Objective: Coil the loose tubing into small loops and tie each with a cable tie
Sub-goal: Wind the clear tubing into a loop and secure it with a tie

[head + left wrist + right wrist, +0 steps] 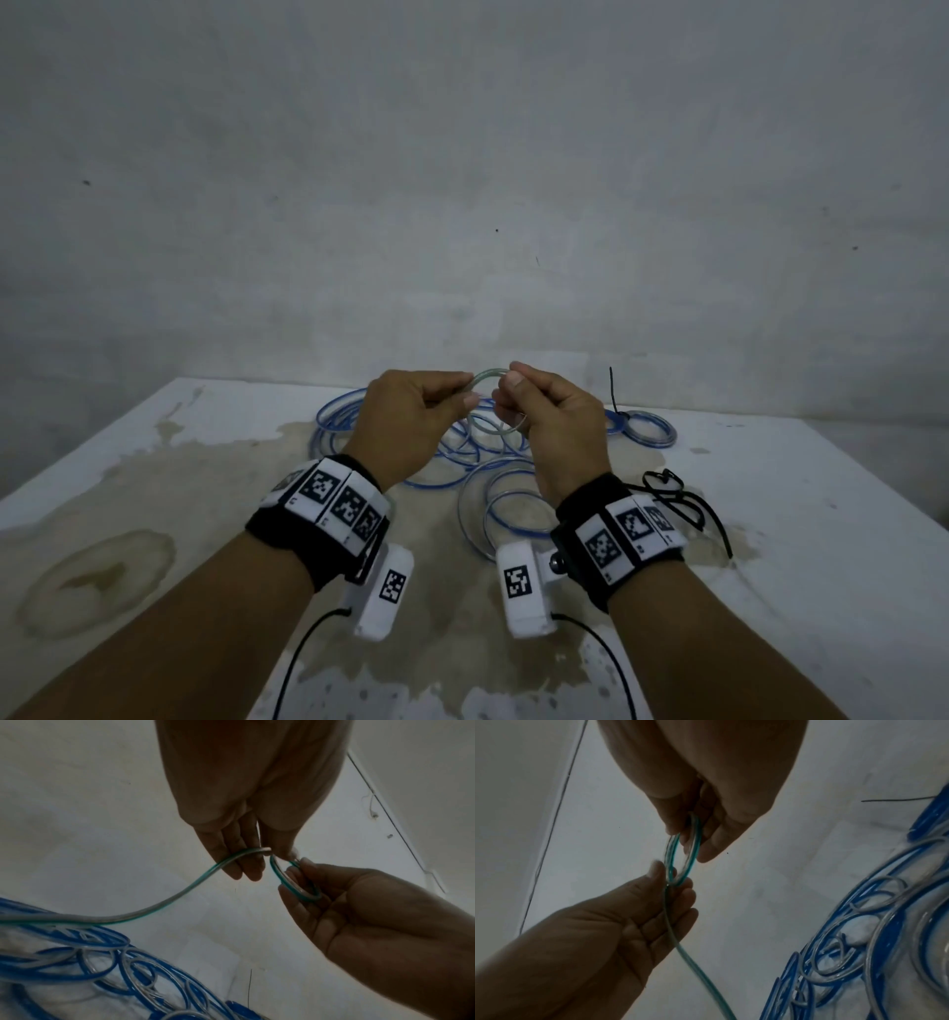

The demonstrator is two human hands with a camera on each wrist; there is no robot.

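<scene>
I hold a small loop (487, 376) of clear, green-striped tubing up over the table between both hands. My left hand (462, 393) pinches the tubing where it enters the loop; the tail (180, 894) runs from its fingers (236, 862) down to the pile. My right hand (508, 393) grips the loop's (683, 852) other side, fingers curled through the ring. Loose blue-striped tubing (339, 426) lies tangled on the table beneath my hands. One tied coil (649, 430) lies at the far right, a black cable tie (613, 390) sticking up from it.
Several loose black cable ties (678, 498) lie on the table to the right of my right wrist. The white table (154, 462) has brown stains and meets a grey wall at the back. Sensor cables hang from both wrist cameras.
</scene>
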